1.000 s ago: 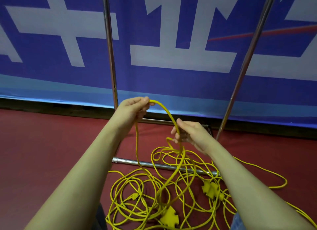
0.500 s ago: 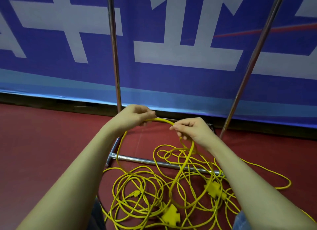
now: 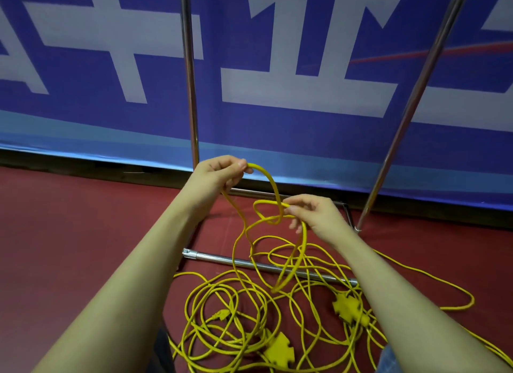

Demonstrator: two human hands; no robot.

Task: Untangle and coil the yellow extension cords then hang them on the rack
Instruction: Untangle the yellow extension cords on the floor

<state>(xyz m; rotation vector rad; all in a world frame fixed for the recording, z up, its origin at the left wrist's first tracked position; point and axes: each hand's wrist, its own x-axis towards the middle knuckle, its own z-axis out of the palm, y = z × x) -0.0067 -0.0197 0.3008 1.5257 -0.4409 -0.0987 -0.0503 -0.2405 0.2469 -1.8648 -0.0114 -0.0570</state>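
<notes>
Hands held one yellow cord (image 3: 273, 188) aloft: the left hand (image 3: 219, 175) pinched its top, the right hand (image 3: 313, 214) pinched a small knotted loop. Below, tangled cords (image 3: 249, 311) sprawled across the rack's base bar (image 3: 266, 267). Feeding slack through gently, without tugging, would probably free it best.

The rack (image 3: 413, 100) uprights are running out past the top edge; the yellow extension cords (image 3: 238, 311) are trailing off the bottom and right edges, ends untraceable in the tangle.

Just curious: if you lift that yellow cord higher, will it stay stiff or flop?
Probably floppy: the yellow cord droops in loops between the left hand and right hand. Likely to snag, since the floor pile looks tangled.
</notes>
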